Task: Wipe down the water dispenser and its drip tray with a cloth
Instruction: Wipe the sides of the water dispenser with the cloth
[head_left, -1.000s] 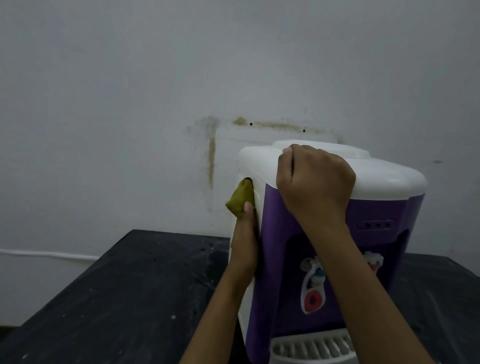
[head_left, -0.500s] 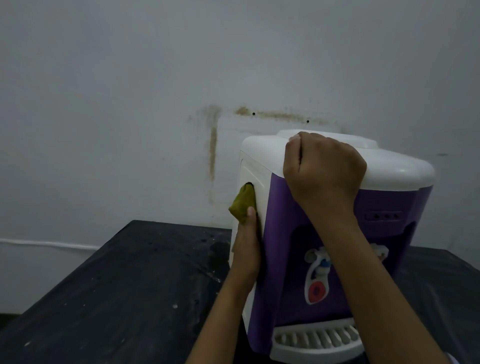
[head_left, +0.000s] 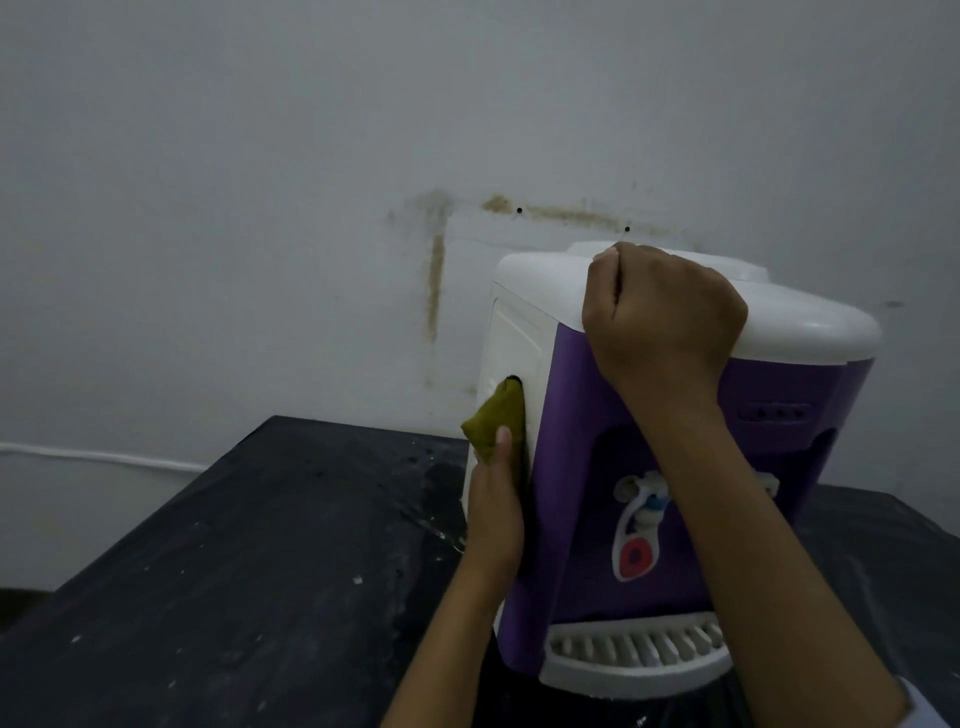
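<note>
Cloth held against a purple water dispenser's side, centre frame.
On the dark table (head_left: 260, 545), the left hand (head_left: 496, 509) grips a green cloth (head_left: 493, 421), thumb on it, against the white side of the water dispenser (head_left: 571, 415); the right hand (head_left: 660, 317) rests as a closed fist on its top, and the drip tray (head_left: 634, 654) sits at lower right.

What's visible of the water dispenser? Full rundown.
The water dispenser is a tabletop unit that looks plastic: purple front, white top and white left side panel. The front recess holds taps above a red part; a white slotted drip tray juts out at the base. It stands on a black table near the wall. A curled right hand rests on its top front edge; the left hand presses a yellow-green cloth against its left side.
</note>
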